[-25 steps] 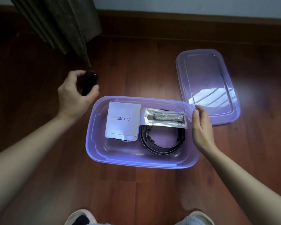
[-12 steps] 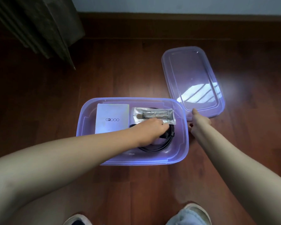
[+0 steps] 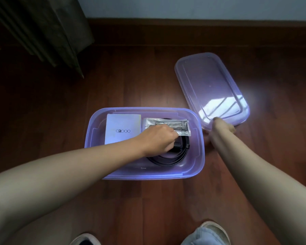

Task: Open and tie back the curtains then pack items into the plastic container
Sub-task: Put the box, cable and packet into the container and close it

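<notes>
Bottom edge of frame: toes of two shoes, both cut off by the border. Left shoe (image 3: 86,239); right shoe (image 3: 216,228), partly under a pale denim cuff (image 3: 200,236). Bare forearms enter from the lower corners over the dark wooden floor (image 3: 131,82).

Centre: plastic container (image 3: 200,156), translucent purple, open, sitting on the floor. Left hand (image 3: 157,140) reaches inside, knuckles up, fingers curled downward. Fingertips are hidden behind the back of the hand. A small dark lump (image 3: 176,145) shows just past them, against a coiled black belt (image 3: 168,159); too dark to separate one from the other. Cannot tell whether this grip clasps the lump or only rests above it. The forearm covers the near-left part of the container's bottom and the lower edge of a white packet (image 3: 122,127) printed G2000, lying flat at the left end. A clear sealed pouch (image 3: 168,125) lies across the far side of the belt. Its contents are silvery and not legible. The hand overlaps its near-left corner.

Right of centre: right hand (image 3: 223,126), strongly foreshortened, mostly hidden behind its own wrist. The thumb tip sits on the near corner of the lid (image 3: 210,85) and the fingers curl beneath that edge, so this grip is closed on the lid. The lid is off the container, just beside its far-right corner, with glare whiting out its near end.

Upper left: dark curtain (image 3: 42,29), hanging in folds, top cut off. Farthest: skirting board (image 3: 184,34), pale wall (image 3: 184,7).
</notes>
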A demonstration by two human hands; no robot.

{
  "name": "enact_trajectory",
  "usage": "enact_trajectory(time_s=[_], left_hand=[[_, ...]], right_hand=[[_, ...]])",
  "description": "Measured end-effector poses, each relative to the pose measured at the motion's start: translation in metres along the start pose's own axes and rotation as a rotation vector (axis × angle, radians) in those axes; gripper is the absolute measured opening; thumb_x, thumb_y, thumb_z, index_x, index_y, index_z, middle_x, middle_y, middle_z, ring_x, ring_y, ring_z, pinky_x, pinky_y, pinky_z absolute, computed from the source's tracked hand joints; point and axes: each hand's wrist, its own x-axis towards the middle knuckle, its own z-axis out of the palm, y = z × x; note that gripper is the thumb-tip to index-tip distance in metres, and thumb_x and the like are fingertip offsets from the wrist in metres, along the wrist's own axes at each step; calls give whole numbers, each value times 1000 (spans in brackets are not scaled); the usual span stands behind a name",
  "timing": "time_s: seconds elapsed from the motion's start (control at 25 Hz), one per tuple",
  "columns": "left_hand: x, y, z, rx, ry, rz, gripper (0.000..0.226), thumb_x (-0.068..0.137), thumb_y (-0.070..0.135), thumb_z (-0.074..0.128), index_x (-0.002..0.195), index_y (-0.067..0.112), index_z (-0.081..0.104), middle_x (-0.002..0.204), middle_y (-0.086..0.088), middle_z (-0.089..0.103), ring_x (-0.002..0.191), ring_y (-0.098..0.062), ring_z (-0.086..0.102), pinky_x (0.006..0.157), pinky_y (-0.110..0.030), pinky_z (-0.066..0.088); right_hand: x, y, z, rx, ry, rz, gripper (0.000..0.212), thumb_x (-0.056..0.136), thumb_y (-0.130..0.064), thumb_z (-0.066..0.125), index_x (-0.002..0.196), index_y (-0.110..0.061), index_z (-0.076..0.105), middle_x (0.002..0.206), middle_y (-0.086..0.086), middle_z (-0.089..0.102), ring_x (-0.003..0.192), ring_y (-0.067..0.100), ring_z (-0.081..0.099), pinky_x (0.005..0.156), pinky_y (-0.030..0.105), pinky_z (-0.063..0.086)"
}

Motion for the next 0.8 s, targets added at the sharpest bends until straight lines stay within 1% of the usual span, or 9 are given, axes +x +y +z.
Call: enact_trajectory(time_s=[0.12,0.2,0.24,0.32,0.4,0.48,0.56,0.68,0.8], left_hand=[[2,-9,-13,-94,113,-93,25,86,21,43,86,6,63,87,-12,67,83,-33,61,70,-43,50],[8,-22,-28,-257,258,-244,20,87,17,50,87,7,67,85,-10,70,80,-28,64,72,-37,51],[10,-31,-36,-346,335,-356,18,87,15,53,88,8,69,84,-8,71,77,-24,64,72,-33,50],[15,-52,-53,-576,470,-639,16,88,16,54,85,12,69,82,-5,69,71,-18,63,70,-28,48],[11,-70,-69,-1031,577,-887,22,94,26,48,80,17,63,84,-4,66,65,-15,61,63,-26,47],[-3,-83,-89,-1474,675,-955,37,99,42,33,86,18,58,88,-3,64,71,-15,62,64,-26,47],[-25,-98,-108,-1674,715,-880,52,96,56,23,104,19,58,102,-3,65,85,-20,66,71,-30,52],[-61,-103,-111,-1694,643,-815,54,94,57,30,128,20,50,114,1,64,94,-20,67,68,-35,57],[-93,-87,-83,-1388,731,-877,48,93,23,54,138,16,40,117,0,60,94,-13,64,75,-35,55]], right_hand=[[-9,-21,-2,482,-64,-66,64,71,-4,67,127,-10,38,111,5,58,85,24,62,85,41,55],[-17,-38,-7,767,-217,-89,66,75,10,56,134,-9,33,106,7,58,76,22,63,64,35,59],[-19,-43,-9,821,-300,-76,64,76,14,53,135,-4,35,108,11,61,73,22,63,56,33,58],[-25,-47,-15,803,-485,-32,51,79,13,51,128,3,46,107,17,66,72,23,66,53,31,56],[-33,-45,-26,755,-693,10,27,85,9,51,110,1,57,89,10,67,63,17,67,55,27,57],[-46,-43,-41,634,-851,13,25,88,7,47,108,-7,54,91,6,63,57,11,65,52,22,55],[-57,-41,-54,495,-952,-30,39,88,9,42,120,-12,50,92,2,65,58,8,66,49,20,53],[-66,-31,-69,258,-1095,-115,59,84,10,47,136,-17,45,98,2,69,74,13,70,61,27,57],[-71,-13,-80,122,-1084,-257,66,74,3,61,135,-17,45,115,10,66,91,21,69,74,32,57]])
